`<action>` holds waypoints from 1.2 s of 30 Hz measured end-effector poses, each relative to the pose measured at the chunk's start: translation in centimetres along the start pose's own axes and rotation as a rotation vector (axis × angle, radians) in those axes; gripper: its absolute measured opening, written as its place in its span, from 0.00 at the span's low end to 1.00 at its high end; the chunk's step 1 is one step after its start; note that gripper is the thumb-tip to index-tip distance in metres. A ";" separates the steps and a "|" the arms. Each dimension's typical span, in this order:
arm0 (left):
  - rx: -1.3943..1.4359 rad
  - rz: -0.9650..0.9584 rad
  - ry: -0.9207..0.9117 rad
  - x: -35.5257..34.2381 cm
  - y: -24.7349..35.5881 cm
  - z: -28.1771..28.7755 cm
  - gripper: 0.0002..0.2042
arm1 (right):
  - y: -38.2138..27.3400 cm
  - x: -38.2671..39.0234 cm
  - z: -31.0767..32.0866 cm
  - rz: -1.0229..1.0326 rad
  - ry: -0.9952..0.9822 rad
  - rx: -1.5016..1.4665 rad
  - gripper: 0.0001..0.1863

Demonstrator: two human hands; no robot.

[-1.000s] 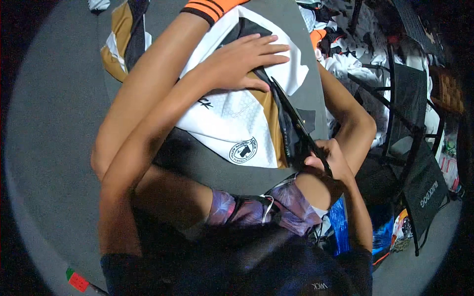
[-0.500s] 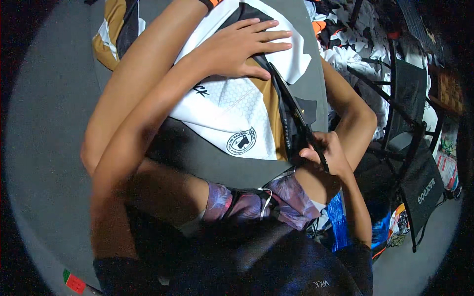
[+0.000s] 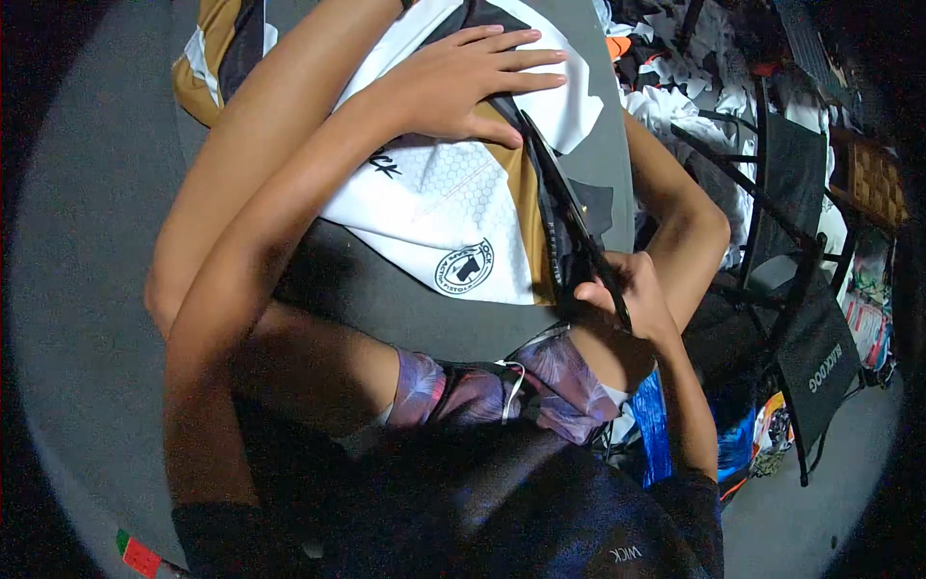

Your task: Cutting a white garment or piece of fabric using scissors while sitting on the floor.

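My left hand [image 3: 453, 82] lies spread over a white fabric piece [image 3: 482, 212] with gold, black and printed sections, fingers apart. My right hand [image 3: 627, 294] grips black scissors [image 3: 569, 193] by the handles, their long blades lying along the dark band with the tips just beside my left thumb. The fabric rests on a grey padded surface [image 3: 415, 318] between my bare legs. Whether the blades are parted is unclear. A second gold, black and white piece [image 3: 217, 43] lies beyond my left leg.
At the right are a heap of mostly white cloth [image 3: 666, 111], black folding chairs [image 3: 815, 376], a woven brown object [image 3: 863, 174] and bundled colourful items [image 3: 863, 323]. A red-and-green object [image 3: 140, 555] sits at the lower left.
The whole scene has risen in the picture. My left hand and the scissor tips have shifted a little farther up the fabric, away from me; both hands keep their hold.
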State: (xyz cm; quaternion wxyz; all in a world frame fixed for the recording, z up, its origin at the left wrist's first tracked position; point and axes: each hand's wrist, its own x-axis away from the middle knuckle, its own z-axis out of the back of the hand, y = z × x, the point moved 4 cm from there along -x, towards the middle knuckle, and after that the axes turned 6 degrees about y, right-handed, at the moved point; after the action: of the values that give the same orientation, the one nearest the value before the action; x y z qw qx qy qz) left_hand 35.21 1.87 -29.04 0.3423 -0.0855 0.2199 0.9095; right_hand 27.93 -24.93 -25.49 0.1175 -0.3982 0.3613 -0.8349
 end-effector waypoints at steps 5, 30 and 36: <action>0.007 0.001 0.006 0.0 0.0 0.1 0.36 | 0.4 0.1 -0.1 -0.027 -0.010 0.035 0.28; -0.009 0.008 -0.007 -0.3 0.0 -0.1 0.37 | 1.7 0.4 -0.2 0.030 -0.018 -0.045 0.27; -0.043 0.024 0.019 -0.1 -0.1 -0.1 0.34 | 0.6 -0.2 0.0 -0.007 -0.040 -0.043 0.26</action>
State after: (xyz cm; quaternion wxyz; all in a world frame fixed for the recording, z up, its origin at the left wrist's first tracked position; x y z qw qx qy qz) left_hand 35.32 1.83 -29.14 0.3272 -0.0986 0.2045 0.9173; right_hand 27.96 -25.24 -25.98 0.1133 -0.4187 0.3752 -0.8192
